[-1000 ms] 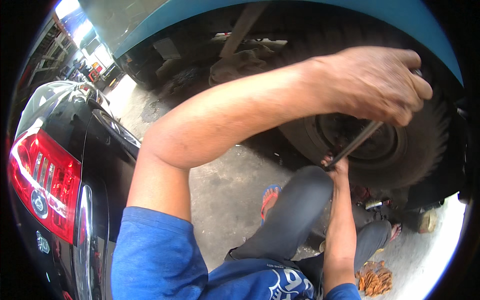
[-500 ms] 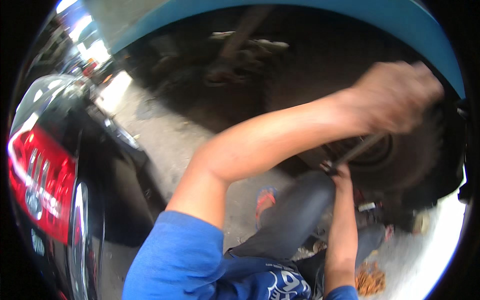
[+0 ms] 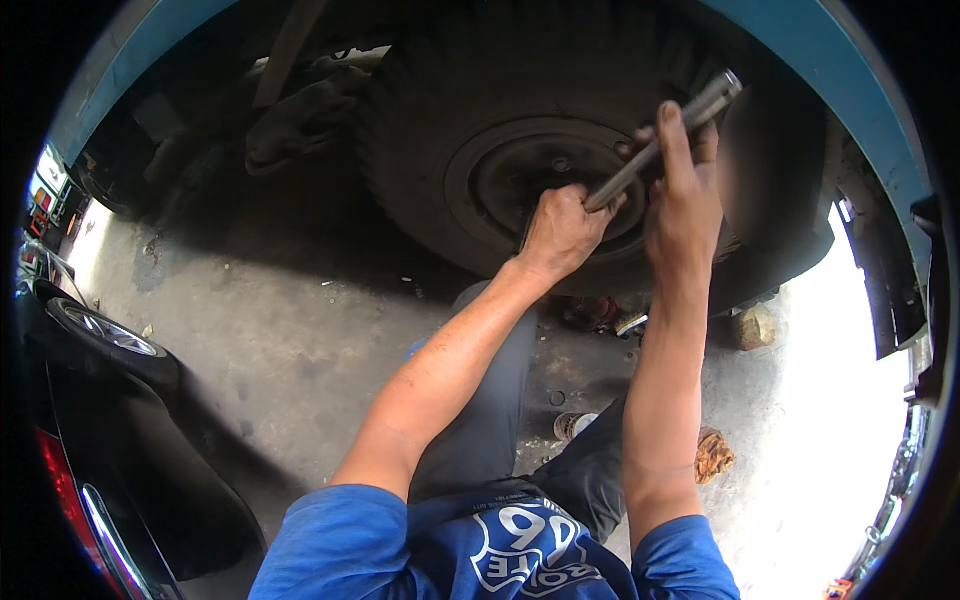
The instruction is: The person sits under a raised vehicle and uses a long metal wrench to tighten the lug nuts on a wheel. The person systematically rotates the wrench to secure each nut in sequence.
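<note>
A silver metal bar (image 3: pixel 625 180) with a thicker, socket-like upper end slants up to the right in front of a large truck wheel (image 3: pixel 470 130). My left hand (image 3: pixel 568 232) is closed around the bar's lower end, close to the wheel's hub. Higher up, my right hand (image 3: pixel 685 205) holds the bar loosely, one digit lying across its front and other fingertips showing behind it. Whether the lower end meets a wheel nut is hidden behind my left hand.
A blue body edge (image 3: pixel 850 70) arches over the dark wheel well. To the left stands a black car (image 3: pixel 130 450). On the floor near my legs are a small can (image 3: pixel 572 426), a crumpled brown rag (image 3: pixel 713 455) and a pale block-like object (image 3: pixel 755 327).
My left hand has come down from the upper right to the hub. My right hand has risen from beside my knee to the bar's upper part. The view has shifted toward the wheel.
</note>
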{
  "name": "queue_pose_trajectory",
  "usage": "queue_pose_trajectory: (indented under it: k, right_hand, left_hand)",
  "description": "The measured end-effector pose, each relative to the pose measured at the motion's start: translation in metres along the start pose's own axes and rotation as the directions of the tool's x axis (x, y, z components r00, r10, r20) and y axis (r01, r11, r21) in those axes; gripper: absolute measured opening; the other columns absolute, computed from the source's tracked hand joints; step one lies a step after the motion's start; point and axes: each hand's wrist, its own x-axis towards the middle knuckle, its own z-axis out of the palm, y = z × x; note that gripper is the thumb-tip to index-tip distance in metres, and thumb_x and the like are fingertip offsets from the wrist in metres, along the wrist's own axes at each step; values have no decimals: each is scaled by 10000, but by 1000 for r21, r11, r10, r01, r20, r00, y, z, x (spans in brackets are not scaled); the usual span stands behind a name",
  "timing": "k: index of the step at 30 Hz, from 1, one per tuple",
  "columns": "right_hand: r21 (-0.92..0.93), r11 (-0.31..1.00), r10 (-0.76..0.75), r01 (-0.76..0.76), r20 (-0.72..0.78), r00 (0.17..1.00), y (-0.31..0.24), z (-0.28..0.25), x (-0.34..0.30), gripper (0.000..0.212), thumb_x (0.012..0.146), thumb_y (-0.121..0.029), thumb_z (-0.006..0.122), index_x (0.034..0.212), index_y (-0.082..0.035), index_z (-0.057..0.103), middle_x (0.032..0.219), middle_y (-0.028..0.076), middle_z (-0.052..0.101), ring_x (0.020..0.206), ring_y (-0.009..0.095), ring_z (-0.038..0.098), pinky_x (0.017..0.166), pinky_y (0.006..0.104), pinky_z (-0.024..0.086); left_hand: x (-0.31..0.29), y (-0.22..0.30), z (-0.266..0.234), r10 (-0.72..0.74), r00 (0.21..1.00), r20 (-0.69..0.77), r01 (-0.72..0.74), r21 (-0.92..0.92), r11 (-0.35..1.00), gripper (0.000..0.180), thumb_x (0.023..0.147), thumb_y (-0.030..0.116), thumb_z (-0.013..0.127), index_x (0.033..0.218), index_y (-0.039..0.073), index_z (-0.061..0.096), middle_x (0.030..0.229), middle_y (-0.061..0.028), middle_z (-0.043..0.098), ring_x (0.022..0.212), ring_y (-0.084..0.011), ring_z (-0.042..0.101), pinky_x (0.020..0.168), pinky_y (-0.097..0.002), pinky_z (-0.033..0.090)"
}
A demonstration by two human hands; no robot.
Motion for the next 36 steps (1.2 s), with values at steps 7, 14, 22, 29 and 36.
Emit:
queue_pose_trajectory:
  k: [7,14,22,29,36]
  right_hand:
    - [422,902,48,89,-301,952,27,-9,24,237,976,-226,674,940,-73,497,626,-10,419,502,89,431,414,239,361]
    - [380,920,56,95,-369,928,33,-38,34,215,956,-255,695,938,-92,556,618,-33,409,507,90,407,435,260,334]
    - [222,970,-103,97,16,995,-7,-15,39,297,971,-391,657,957,-114,550,675,-4,425,527,103,403,468,251,357]
    - [191,973,-118,128,-60,991,-29,27,48,308,997,-378,623,841,-132,524,639,-19,409,505,82,386,439,228,309]
    - [-44,972,-233,231,-63,970,-37,79,42,373,1001,-393,616,907,-31,626,572,-28,391,436,58,348,394,216,281]
  left_hand:
    - [-57,-65,-9,-416,903,106,402,130,906,1064,679,444,868,1460,-65,354,1480,-321,368,1407,-421,348,1151,-450,337]
    - [-83,-114,9,-452,890,-66,455,215,864,717,771,254,803,1310,-73,461,1265,-324,560,1232,-398,551,1016,-451,467]
    - [-73,-127,38,-316,843,-435,327,-53,944,212,847,118,661,998,-30,664,824,-272,685,874,-467,673,740,-496,538]
    - [-73,-132,46,-344,821,-454,300,-169,939,213,905,177,688,916,-27,628,800,-257,681,868,-463,671,694,-479,538]
    - [-75,-134,50,-333,765,-551,198,-291,936,142,889,97,660,963,-24,654,829,-278,667,903,-482,651,697,-459,521]
